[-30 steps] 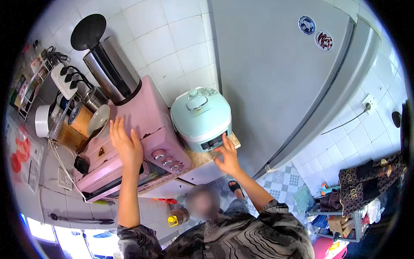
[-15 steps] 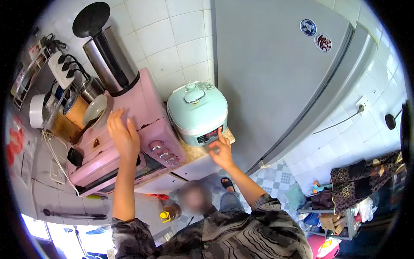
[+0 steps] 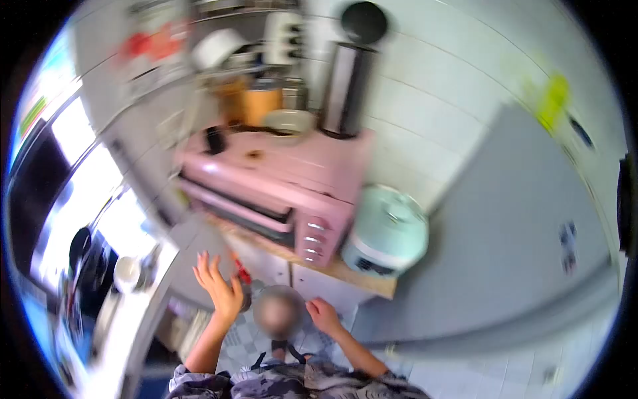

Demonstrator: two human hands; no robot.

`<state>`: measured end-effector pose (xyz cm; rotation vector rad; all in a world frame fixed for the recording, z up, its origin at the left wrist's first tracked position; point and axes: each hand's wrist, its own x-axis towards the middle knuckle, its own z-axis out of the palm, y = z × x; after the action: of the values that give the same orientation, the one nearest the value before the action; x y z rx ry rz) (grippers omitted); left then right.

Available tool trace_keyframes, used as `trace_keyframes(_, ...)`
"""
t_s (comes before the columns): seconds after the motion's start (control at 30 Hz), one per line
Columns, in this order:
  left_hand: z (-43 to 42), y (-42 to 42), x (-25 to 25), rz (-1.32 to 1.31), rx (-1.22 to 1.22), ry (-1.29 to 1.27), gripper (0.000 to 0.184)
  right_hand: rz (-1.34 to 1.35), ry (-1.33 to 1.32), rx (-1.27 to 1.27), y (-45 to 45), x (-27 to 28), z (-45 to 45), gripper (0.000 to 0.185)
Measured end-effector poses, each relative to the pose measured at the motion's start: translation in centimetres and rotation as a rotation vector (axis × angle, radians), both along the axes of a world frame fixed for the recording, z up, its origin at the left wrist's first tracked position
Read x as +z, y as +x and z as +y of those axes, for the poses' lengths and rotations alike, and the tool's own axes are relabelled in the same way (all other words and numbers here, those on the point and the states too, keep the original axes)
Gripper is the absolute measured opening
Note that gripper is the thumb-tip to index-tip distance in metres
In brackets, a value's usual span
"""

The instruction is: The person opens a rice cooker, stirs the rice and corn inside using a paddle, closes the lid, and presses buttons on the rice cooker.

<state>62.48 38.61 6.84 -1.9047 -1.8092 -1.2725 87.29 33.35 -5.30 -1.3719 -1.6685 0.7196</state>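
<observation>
My left hand (image 3: 220, 287) is raised in front of the cabinet, its fingers spread and nothing in it. Near the cabinet doors, my right hand (image 3: 323, 315) has its fingers curled in, and no object shows in it. Both hands are apart from the mint-green rice cooker (image 3: 388, 229), which sits with its lid down at the right end of the counter. Beside it stands a pink toaster oven (image 3: 279, 166) with a row of knobs. The whole view is smeared by motion.
A steel kettle (image 3: 345, 90), a bowl (image 3: 290, 122) and an orange-brown canister (image 3: 262, 103) stand on the oven. On the right is a grey refrigerator (image 3: 505, 233). At the left, a narrow counter with a white cup (image 3: 127, 273) runs below a bright window.
My view has swung left. My right hand has left the rice cooker's button panel and curled. My left hand has moved away from above the oven, staying open.
</observation>
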Motion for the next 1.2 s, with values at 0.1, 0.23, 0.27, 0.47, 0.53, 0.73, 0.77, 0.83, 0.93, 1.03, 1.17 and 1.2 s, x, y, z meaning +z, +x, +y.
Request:
trace_keyframes(0.1,-12.1,-5.5,-9.0,0.022,0.431,-0.554,0.061,-0.041,-0.058,0.185,0.0,-0.4,-1.4,0.012)
trace_keyframes(0.23,-25.1,-11.5,-13.3,-0.158,0.711,-1.009,0.061,-0.037,0.288,-0.466,8.0,6.3,2.4,0.013)
trace_keyframes(0.27,-29.0,-10.3,-13.0,-0.265,0.761,-1.086,0.062,0.027,0.305,-0.64,11.8,9.8,3.9,0.012)
trace_keyframes(0.47,-33.0,-11.7,-17.6,-0.128,0.701,-1.1,0.061,-0.465,-0.188,-0.972,27.1,17.6,16.9,0.045)
trace_keyframes(0.53,-31.9,-10.6,-17.0,-0.291,0.603,-1.053,0.062,-0.591,-0.263,-0.902,26.4,20.0,16.6,0.052)
trace_keyframes(0.73,-32.1,-10.8,-14.2,-0.388,0.743,-0.788,0.052,-0.805,-0.299,-0.72,25.4,19.0,17.6,0.042)
trace_keyframes(0.77,-32.6,-10.8,-14.2,-0.364,0.743,-0.795,0.053,-0.854,-0.278,-0.598,26.9,17.9,18.5,0.039)
trace_keyframes(0.83,-33.2,-10.1,-14.3,-0.365,0.769,-0.805,0.054,-0.896,-0.17,-0.416,30.7,14.5,20.8,0.039)
trace_keyframes(0.93,-33.0,-8.3,-12.6,-0.401,0.812,-0.806,0.053,-0.61,0.089,-0.526,34.0,11.9,20.4,0.063)
trace_keyframes(1.03,-32.8,-6.3,-11.6,-0.436,0.891,-0.817,0.053,-0.244,0.539,-0.807,29.9,17.9,15.4,0.043)
trace_keyframes(1.17,-32.7,-5.2,-10.5,-0.428,0.88,-0.841,0.054,0.094,1.098,-0.832,19.6,22.0,9.3,0.026)
trace_keyframes(1.2,-32.8,-5.0,-10.2,-0.44,0.913,-0.832,0.054,0.121,1.047,-0.8,17.1,21.5,8.4,0.025)
